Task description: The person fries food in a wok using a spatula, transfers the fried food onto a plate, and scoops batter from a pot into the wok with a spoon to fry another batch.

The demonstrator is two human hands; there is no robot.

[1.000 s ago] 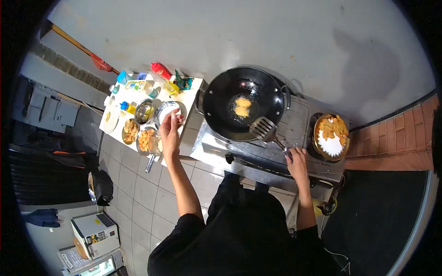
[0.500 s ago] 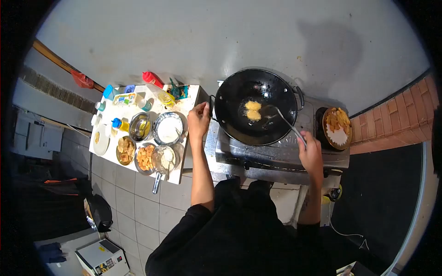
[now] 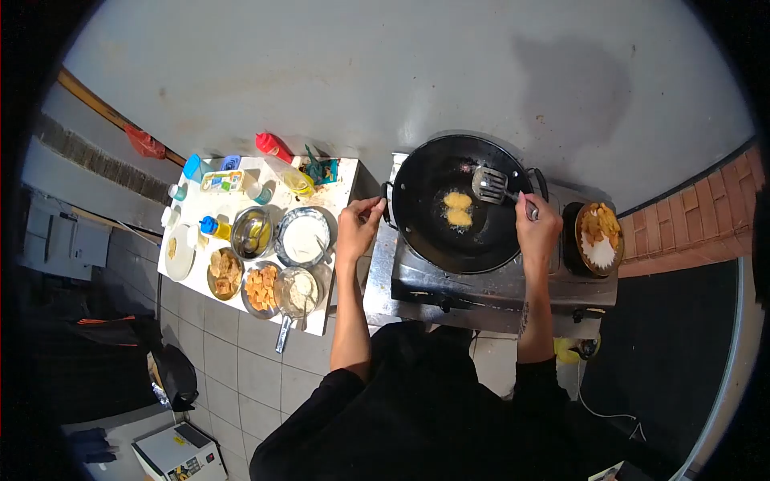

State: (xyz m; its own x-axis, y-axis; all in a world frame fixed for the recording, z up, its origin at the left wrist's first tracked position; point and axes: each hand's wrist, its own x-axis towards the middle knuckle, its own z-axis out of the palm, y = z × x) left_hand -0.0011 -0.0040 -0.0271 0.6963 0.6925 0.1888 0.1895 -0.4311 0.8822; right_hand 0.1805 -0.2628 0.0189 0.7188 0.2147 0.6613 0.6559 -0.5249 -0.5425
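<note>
A black wok point(image 3: 433, 244) stands on the metal stove point(image 3: 473, 293). My left hand point(image 3: 358, 231) pinches the wok's left side handle point(image 3: 388, 205) between thumb and fingers. In my right hand point(image 3: 539, 228) is the handle of a slotted spatula point(image 3: 490, 186), its blade raised over the right part of the wok. Two golden battered pieces point(image 3: 459, 210) lie side by side in the oil, with small bubbles around them. The blade is apart from them.
Right of the wok, a plate point(image 3: 597, 264) holds fried pieces on white paper. On the left table are a bowl of white batter point(image 3: 305, 238), a saucepan point(image 3: 297, 293), a plate of orange-brown chunks point(image 3: 261, 289), an oil bottle point(image 3: 297, 183) and a red squeeze bottle point(image 3: 273, 146).
My right hand has raised the spatula and turned its blade up, away from the battered pieces. My left hand stays at the wok handle. The whole view has shifted slightly.
</note>
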